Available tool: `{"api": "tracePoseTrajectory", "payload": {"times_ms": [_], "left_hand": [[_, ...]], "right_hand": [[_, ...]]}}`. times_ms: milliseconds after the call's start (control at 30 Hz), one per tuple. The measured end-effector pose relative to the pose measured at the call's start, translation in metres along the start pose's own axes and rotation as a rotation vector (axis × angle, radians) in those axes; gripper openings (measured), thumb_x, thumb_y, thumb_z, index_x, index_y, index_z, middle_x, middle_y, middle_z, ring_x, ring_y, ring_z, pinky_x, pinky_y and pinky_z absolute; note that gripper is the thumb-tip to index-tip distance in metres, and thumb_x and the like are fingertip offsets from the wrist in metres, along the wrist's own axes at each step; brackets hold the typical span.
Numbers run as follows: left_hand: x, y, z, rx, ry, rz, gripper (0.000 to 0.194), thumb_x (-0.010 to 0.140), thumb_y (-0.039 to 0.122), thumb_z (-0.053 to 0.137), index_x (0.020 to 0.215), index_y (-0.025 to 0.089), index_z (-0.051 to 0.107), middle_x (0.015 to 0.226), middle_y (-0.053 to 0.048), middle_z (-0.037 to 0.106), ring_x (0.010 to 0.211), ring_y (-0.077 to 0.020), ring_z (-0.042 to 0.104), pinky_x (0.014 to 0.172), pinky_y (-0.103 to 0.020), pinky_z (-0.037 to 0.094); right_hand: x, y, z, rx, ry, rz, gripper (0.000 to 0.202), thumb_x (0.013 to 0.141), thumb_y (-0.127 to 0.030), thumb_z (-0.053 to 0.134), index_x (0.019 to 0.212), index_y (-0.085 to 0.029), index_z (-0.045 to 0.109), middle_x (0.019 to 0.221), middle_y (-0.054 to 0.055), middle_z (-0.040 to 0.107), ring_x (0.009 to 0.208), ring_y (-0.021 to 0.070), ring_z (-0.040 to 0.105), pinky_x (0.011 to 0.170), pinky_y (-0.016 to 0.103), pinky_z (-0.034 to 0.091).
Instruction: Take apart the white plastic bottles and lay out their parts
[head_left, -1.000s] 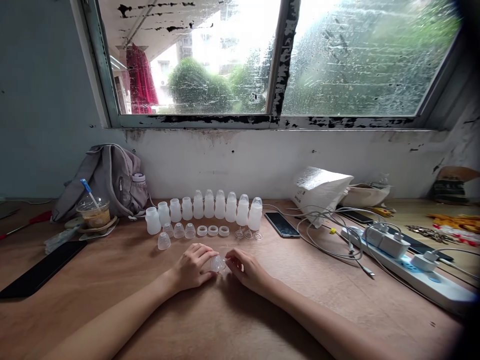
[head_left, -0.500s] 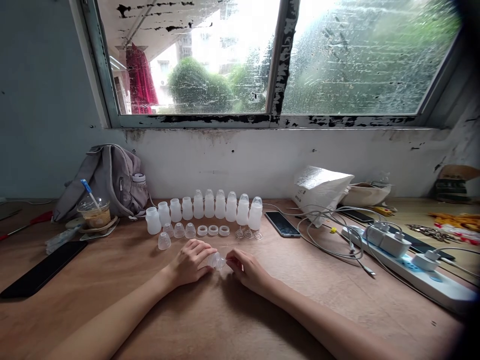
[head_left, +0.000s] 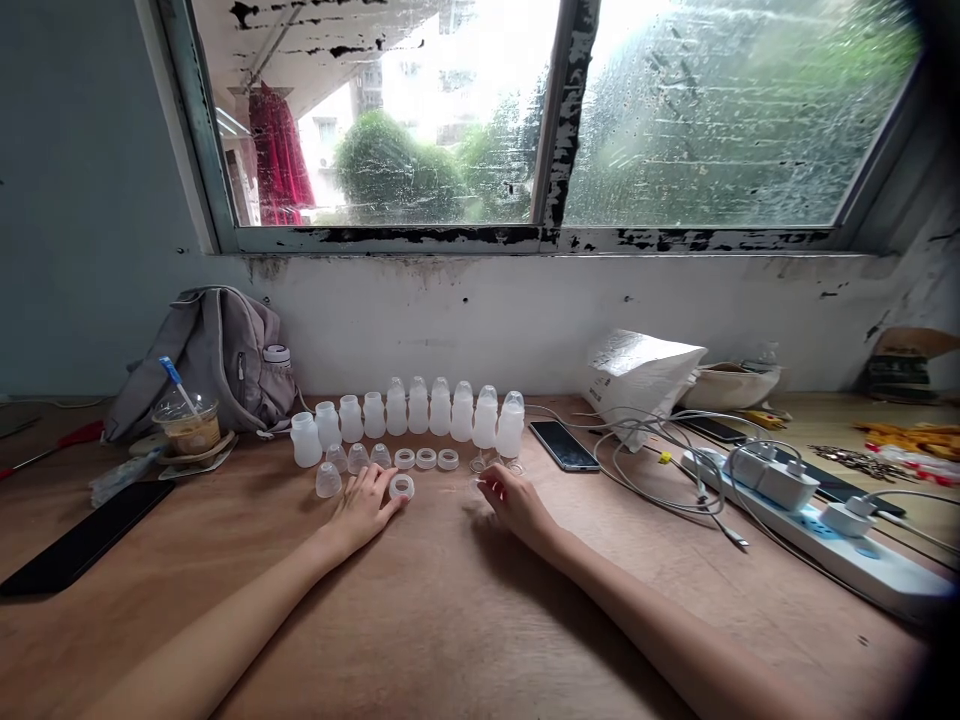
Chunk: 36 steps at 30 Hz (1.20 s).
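Observation:
A white screw ring [head_left: 402, 487] is between the thumb and fingers of my left hand [head_left: 362, 508], close to the table. To the right, my right hand [head_left: 517, 508] is closed at the fingertips on a small clear bottle nipple [head_left: 475, 484], partly hidden by the fingers. Behind that hand lie clear nipples [head_left: 478, 465], some covered from view. More white rings [head_left: 426, 459] lie in a row behind my left hand. Clear dome caps [head_left: 328, 480] stand to its left. At the back are open frosted baby bottles [head_left: 305, 440] and several capped bottles [head_left: 441, 407].
A phone [head_left: 564, 446], tangled cables [head_left: 637, 470] and a white power strip [head_left: 817, 535] with chargers are on the right. On the left are a black slab [head_left: 86, 538], a drink cup [head_left: 187, 425] and a grey backpack [head_left: 225, 350]. A silvery bag [head_left: 637, 375] stands near the wall.
My hands have moved apart and farther from me. The clear piece between them is gone from the middle; a white ring now shows at my left hand, and my right hand is near the nipples.

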<state>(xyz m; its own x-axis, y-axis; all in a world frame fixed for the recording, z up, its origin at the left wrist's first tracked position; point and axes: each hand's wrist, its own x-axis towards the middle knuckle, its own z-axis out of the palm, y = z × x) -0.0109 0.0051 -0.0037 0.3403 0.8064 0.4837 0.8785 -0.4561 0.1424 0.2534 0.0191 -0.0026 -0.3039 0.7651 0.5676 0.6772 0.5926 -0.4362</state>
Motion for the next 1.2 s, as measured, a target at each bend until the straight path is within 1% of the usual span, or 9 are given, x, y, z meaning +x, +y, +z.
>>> {"api": "tracePoseTrajectory", "payload": {"times_ms": [100,200,333,400,467,567,767,967,1200], "left_hand": [[0.001,0.002,0.000,-0.024,0.023,-0.014,0.035,0.080,0.039,0.045,0.109,0.020,0.045,0.093,-0.005,0.052,0.086,-0.0200,0.050,0.074,-0.032,0.040],[0.001,0.004,-0.002,-0.073,0.048,-0.015,0.026,0.079,0.033,0.048,0.100,0.019,0.046,0.081,-0.002,0.055,0.076,-0.0181,0.053,0.069,-0.030,0.040],[0.001,0.008,-0.005,-0.101,0.070,0.004,0.009,0.078,0.025,0.048,0.085,0.019,0.047,0.071,0.001,0.055,0.068,-0.0158,0.053,0.066,-0.028,0.039],[0.001,0.010,-0.007,-0.073,0.076,0.027,0.004,0.078,0.023,0.047,0.080,0.019,0.048,0.069,0.001,0.055,0.067,-0.0157,0.052,0.066,-0.028,0.038],[0.000,0.012,-0.009,-0.035,0.071,0.059,0.005,0.078,0.023,0.047,0.076,0.019,0.050,0.068,0.000,0.055,0.068,-0.0161,0.052,0.066,-0.029,0.038],[-0.001,0.014,-0.010,-0.002,0.049,0.091,0.011,0.078,0.024,0.046,0.071,0.019,0.053,0.070,-0.001,0.057,0.071,-0.0169,0.051,0.068,-0.031,0.037],[-0.001,0.011,-0.009,-0.015,0.031,0.074,0.015,0.079,0.024,0.045,0.078,0.021,0.059,0.077,-0.002,0.060,0.075,-0.0179,0.052,0.069,-0.032,0.037],[-0.001,0.009,-0.006,-0.068,0.053,0.073,0.015,0.079,0.023,0.045,0.083,0.022,0.060,0.082,-0.002,0.060,0.080,-0.0181,0.052,0.072,-0.032,0.038],[-0.001,0.010,-0.008,-0.069,0.028,0.056,0.016,0.079,0.022,0.046,0.089,0.021,0.058,0.088,-0.002,0.060,0.085,-0.0189,0.051,0.076,-0.033,0.038]], "right_hand": [[0.004,0.009,-0.002,-0.031,-0.001,0.056,0.009,0.079,-0.024,0.045,0.076,-0.019,0.051,0.069,0.002,0.058,0.057,0.0128,0.051,0.054,0.025,0.040],[0.006,0.014,-0.002,-0.024,-0.005,0.098,0.008,0.077,-0.024,0.046,0.076,-0.019,0.051,0.068,0.002,0.058,0.058,0.0136,0.052,0.055,0.025,0.040],[0.007,0.017,-0.001,0.043,-0.020,0.168,0.012,0.076,-0.023,0.046,0.086,-0.018,0.050,0.068,0.002,0.059,0.059,0.0140,0.054,0.058,0.026,0.042],[0.007,0.018,-0.001,0.060,-0.028,0.187,0.017,0.075,-0.023,0.046,0.091,-0.018,0.048,0.068,0.001,0.059,0.060,0.0141,0.054,0.059,0.026,0.042],[0.007,0.019,0.000,0.056,-0.051,0.189,0.020,0.074,-0.023,0.047,0.093,-0.018,0.047,0.069,0.001,0.059,0.059,0.0138,0.054,0.059,0.026,0.042],[0.006,0.022,0.002,-0.013,-0.084,0.174,0.019,0.072,-0.028,0.051,0.089,-0.017,0.050,0.071,0.002,0.059,0.062,0.0141,0.054,0.059,0.026,0.041],[0.007,0.031,0.006,-0.167,-0.064,0.131,0.013,0.073,-0.029,0.052,0.078,-0.017,0.055,0.074,0.003,0.058,0.070,0.0160,0.053,0.063,0.027,0.040],[0.007,0.032,0.005,-0.182,-0.061,0.138,0.013,0.074,-0.029,0.052,0.079,-0.017,0.056,0.074,0.003,0.057,0.069,0.0159,0.053,0.063,0.027,0.041],[0.008,0.035,0.006,-0.166,-0.047,0.124,0.012,0.074,-0.027,0.052,0.080,-0.016,0.056,0.074,0.003,0.057,0.070,0.0159,0.052,0.064,0.027,0.041]]}}
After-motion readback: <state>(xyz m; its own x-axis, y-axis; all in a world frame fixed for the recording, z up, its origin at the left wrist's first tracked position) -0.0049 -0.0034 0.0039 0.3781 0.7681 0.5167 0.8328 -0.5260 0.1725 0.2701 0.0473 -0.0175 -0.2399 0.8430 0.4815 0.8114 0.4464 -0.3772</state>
